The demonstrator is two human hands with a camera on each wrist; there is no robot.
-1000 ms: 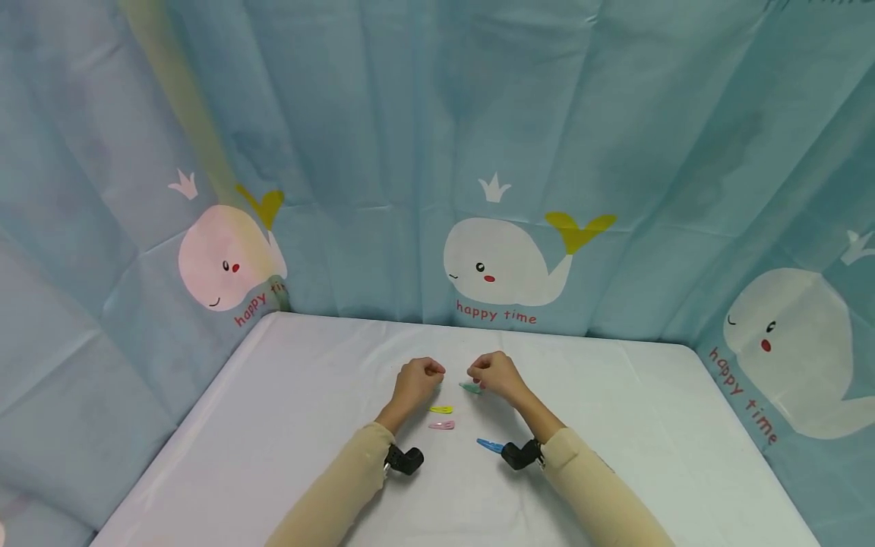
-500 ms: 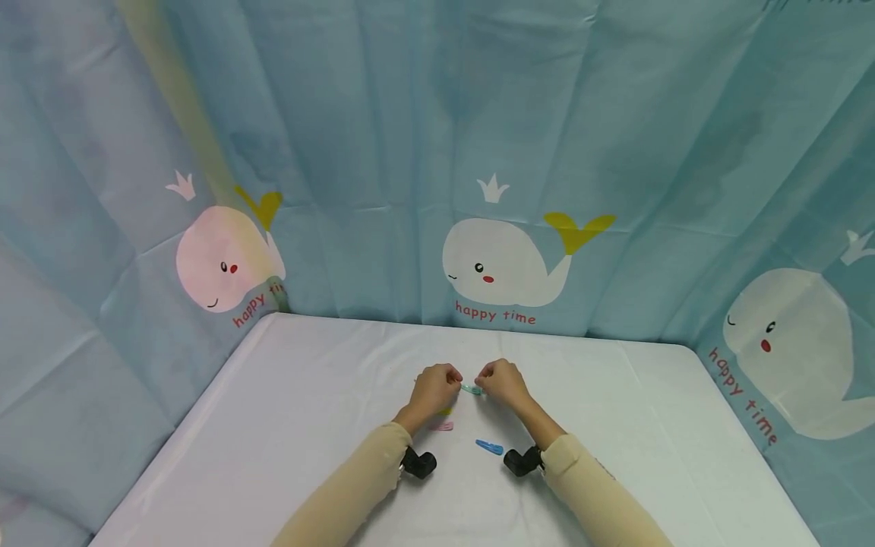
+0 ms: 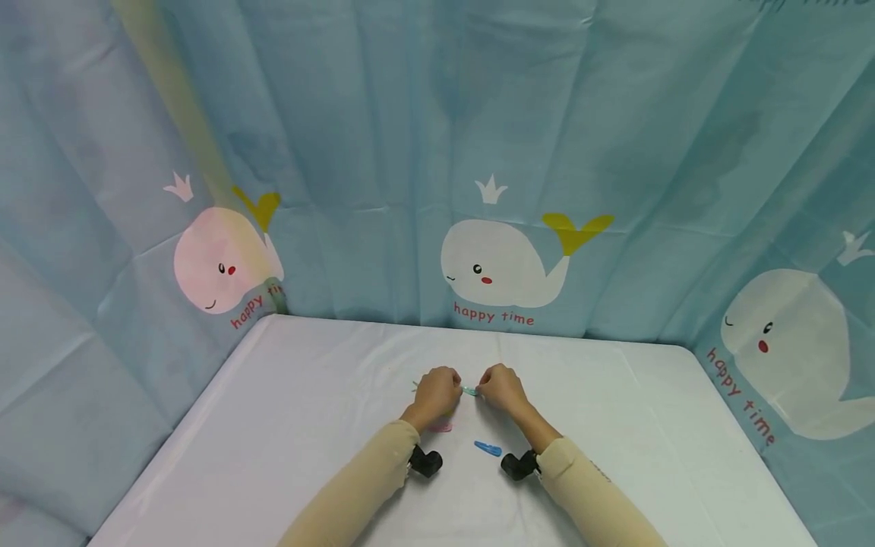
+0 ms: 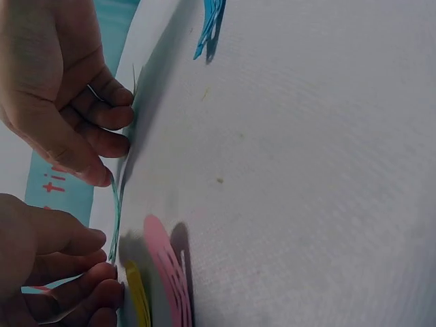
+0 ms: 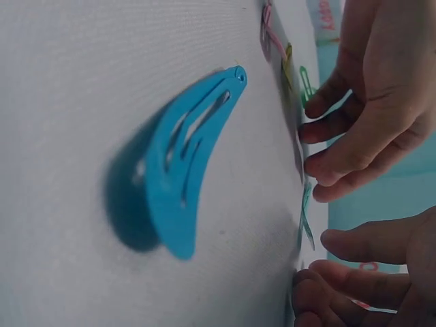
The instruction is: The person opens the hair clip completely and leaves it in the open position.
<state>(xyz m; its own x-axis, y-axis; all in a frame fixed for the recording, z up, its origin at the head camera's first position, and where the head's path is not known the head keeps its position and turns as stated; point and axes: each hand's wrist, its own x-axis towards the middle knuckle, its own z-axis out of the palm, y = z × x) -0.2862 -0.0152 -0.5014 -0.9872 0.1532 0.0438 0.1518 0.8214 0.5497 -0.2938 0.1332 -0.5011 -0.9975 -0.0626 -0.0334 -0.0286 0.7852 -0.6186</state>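
Observation:
Between my two hands a mint-green snap hair clip [image 3: 469, 391] is held just over the white table, its thin strip bowed in the left wrist view. My left hand [image 3: 439, 391] pinches one end with thumb and fingers. At the opposite end is my right hand [image 3: 502, 387], thumb and fingertips around the tip. Partly behind the left hand lie a pink hair clip [image 4: 167, 266] and a yellow hair clip [image 4: 138, 293]. A green hair clip [image 5: 306, 83] shows past the left fingers in the right wrist view. The blue hair clip [image 3: 488, 448] lies nearer, between the forearms.
A white cloth covers the table [image 3: 287, 448]. Behind it hangs a blue curtain [image 3: 383, 258] printed with whales. Black wrist cameras [image 3: 427, 462] sit low beside both sleeves, the right one near the blue clip.
My left hand has moved right, over the yellow and pink clips, and taken hold of the mint-green clip's free end. The right hand, with the clip, has moved slightly nearer.

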